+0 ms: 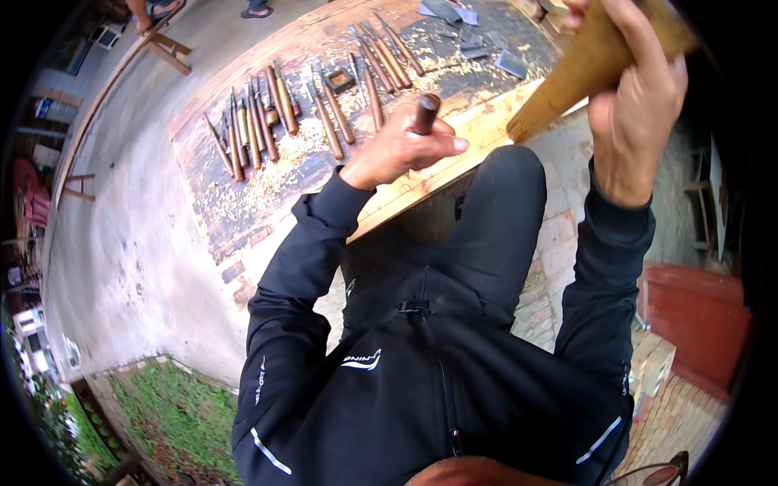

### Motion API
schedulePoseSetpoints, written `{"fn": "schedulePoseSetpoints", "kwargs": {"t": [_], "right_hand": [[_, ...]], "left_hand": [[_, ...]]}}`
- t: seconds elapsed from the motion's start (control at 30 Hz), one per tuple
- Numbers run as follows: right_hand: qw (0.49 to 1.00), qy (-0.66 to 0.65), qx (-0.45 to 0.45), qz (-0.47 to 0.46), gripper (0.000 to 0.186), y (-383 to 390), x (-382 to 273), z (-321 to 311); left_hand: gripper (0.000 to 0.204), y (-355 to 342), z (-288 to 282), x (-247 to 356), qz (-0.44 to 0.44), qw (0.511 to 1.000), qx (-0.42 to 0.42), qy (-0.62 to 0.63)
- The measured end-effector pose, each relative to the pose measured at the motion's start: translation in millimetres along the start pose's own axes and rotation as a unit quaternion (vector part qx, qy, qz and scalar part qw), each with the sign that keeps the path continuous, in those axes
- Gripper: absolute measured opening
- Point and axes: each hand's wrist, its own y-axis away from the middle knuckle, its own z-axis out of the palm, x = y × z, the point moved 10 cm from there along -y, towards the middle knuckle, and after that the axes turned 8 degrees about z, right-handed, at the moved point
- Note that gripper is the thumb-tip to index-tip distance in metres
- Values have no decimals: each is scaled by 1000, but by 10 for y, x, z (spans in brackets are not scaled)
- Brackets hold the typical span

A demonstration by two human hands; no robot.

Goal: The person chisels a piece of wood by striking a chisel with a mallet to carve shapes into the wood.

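My left hand (pixel 399 147) is closed around an upright chisel, and the dark brown handle end (pixel 425 112) sticks up out of the fist. The hand hides its blade. Beneath it, a long pale wooden board (pixel 405 193) with faint marks runs along the bench's near edge, in front of my knee. On the right, raised higher, my right hand (pixel 636 105) grips a thick yellow-brown wooden mallet (pixel 579 63). The mallet's lower end slants down toward the board, right of the chisel; whether they touch I cannot tell.
Several wooden-handled carving tools (pixel 258 121) lie in rows on the worn workbench (pixel 203 174) among pale shavings (pixel 284 166). A small dark square block (pixel 339 81) and dark sheet scraps (pixel 510 63) sit farther back. A wooden bench (pixel 168 50) and another person's foot (pixel 257 12) are beyond.
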Motion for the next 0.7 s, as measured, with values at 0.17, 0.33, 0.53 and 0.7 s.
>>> {"fn": "schedulePoseSetpoints", "kwargs": {"t": [0.17,0.33,0.53,0.7], "right_hand": [[969,208,-72,-111,51,260,-48,19],[959,237,23,-156,44,229,-307,-385],[751,601,-205,-183,69,581,521,47],[739,585,-195,-272,65,591,290,37]], "left_hand": [[36,21,-14,-80,-3,999,-28,-36],[47,-13,91,-33,20,998,-35,-40],[45,-22,140,64,37,998,-22,-40],[41,-65,118,-133,17,997,-55,-46]]}}
